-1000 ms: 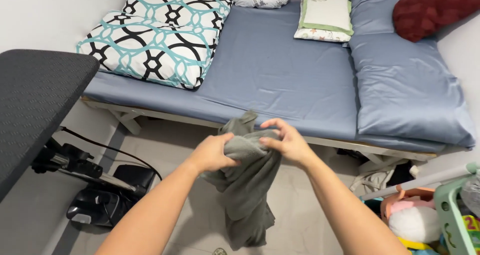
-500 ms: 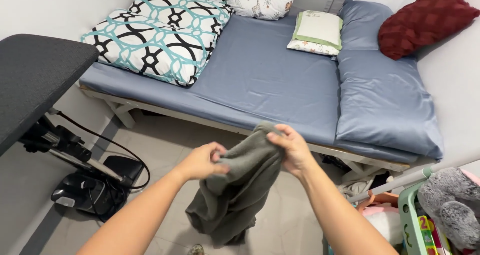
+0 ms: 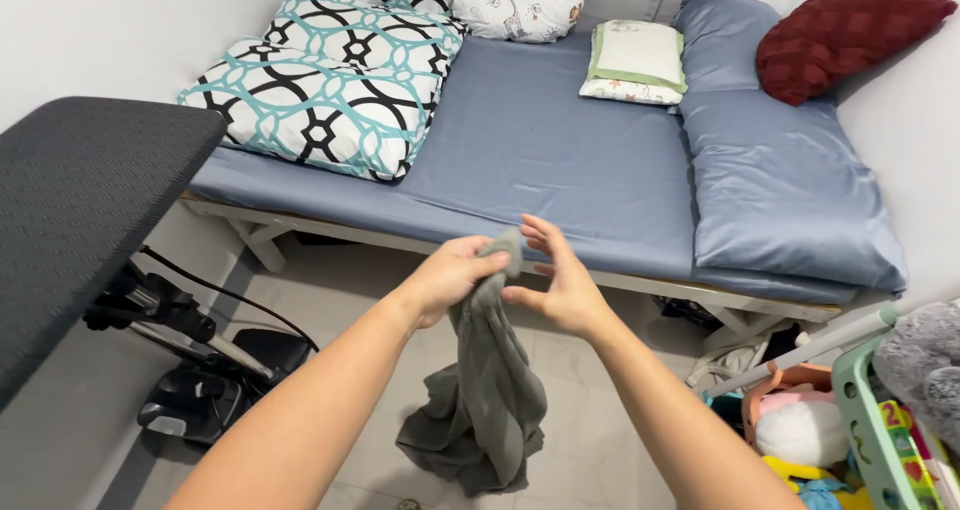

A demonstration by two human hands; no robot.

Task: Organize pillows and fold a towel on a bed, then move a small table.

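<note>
Grey-green cloth [image 3: 487, 390] hangs in mid-air above the tiled floor [image 3: 590, 440], just in front of the near edge of a bed [image 3: 540, 160], its lower folds bunched and dangling free. The left hand [image 3: 452, 276] pinches the cloth's top end, fingers clenched around the fabric, which pokes up past the knuckles. The right hand [image 3: 557, 282] sits just beside it, palm turned toward the cloth, its fingers spread and released; whether the palm touches the fabric cannot be told. Both bare forearms reach in from the bottom of the view.

Behind the hands, the bed carries a blue sheet. A teal, black and white patterned pillow [image 3: 320, 95] lies at its left edge, a small green-trimmed white cushion [image 3: 636, 62] near the far edge, a long blue bolster [image 3: 780, 160] along the right edge, and a dark red cushion [image 3: 845, 32] at the far right corner. A dark grey padded board [image 3: 80, 210] juts in at the left, with a black stand and cable [image 3: 190, 370] on the floor beneath it. Soft toys in a pale green rack [image 3: 880, 410] crowd the lower right corner.
</note>
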